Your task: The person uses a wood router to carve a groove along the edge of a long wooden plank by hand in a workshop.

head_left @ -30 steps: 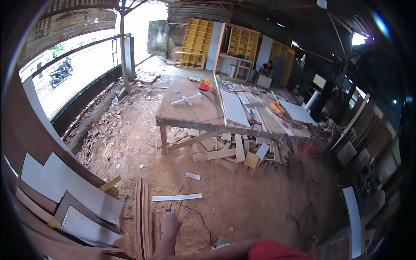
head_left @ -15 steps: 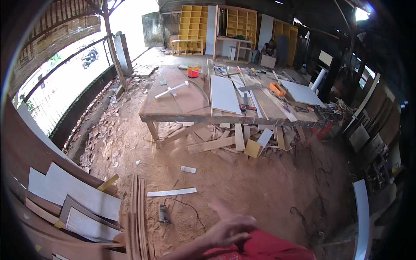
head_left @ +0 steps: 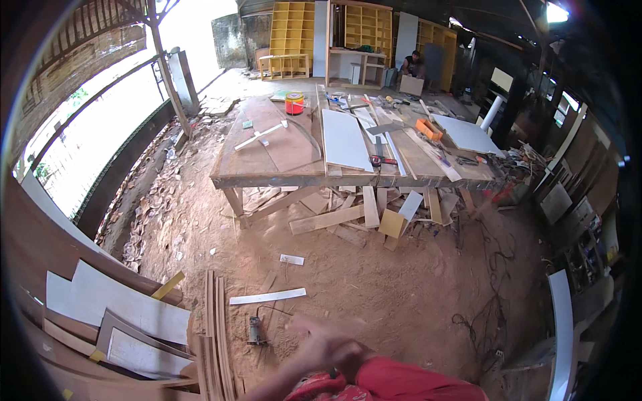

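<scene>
Low in the picture my left hand [head_left: 326,349] lies against or across my right wrist, its forearm rising from the lower edge. Just beyond it is my right hand [head_left: 309,325], pointing left, with a red sleeve behind it. Both hands are smeared by motion, so I cannot make out their fingers or anything held. On the dusty floor left of my hands stands a small grey power tool [head_left: 254,331] with a dark cord. A long white strip [head_left: 267,297] lies just beyond it, and a short white offcut [head_left: 291,259] farther off.
Ahead stands a wooden workbench [head_left: 281,179] bearing a white panel [head_left: 344,140], a red tin [head_left: 294,103], an orange block [head_left: 429,129] and tools. Offcuts [head_left: 328,219] lie beneath. Boards [head_left: 120,301] lean at the left; cables [head_left: 491,301] trail at the right. A person [head_left: 411,65] crouches far back.
My hands have shifted left and drawn closer together, the right hand now pointing more to the left. The view has turned slightly. The motorcycle outside no longer shows.
</scene>
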{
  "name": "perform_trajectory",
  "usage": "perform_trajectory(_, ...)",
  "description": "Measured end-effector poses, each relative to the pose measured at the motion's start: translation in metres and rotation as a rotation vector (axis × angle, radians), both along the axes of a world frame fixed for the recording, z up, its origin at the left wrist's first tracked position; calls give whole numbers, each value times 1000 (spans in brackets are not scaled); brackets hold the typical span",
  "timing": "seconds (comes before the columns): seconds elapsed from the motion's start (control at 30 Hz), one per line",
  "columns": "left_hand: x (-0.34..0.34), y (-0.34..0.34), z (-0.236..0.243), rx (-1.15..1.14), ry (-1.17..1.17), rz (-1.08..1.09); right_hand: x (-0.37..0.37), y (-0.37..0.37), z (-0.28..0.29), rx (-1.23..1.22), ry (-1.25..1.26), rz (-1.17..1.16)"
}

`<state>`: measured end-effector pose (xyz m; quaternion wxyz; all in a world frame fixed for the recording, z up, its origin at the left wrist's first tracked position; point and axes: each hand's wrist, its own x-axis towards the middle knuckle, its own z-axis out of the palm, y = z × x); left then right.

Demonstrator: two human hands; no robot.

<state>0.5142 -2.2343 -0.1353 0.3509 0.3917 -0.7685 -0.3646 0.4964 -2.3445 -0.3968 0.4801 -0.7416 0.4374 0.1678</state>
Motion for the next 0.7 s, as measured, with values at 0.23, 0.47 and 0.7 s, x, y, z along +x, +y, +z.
perform_trajectory(0.23, 168, -3, -231, -83, -595, 631, 79, -78, 17, 488, -646, -1343)
perform_trajectory(0.47, 108, 13, -94, 346, 362, 743, 142, -92, 12, -709, -539, -1220)
perform_trajectory(0.7, 150, -21, -185, -56, 157, 374, 144, -104, -86, 318, -628, -1668)
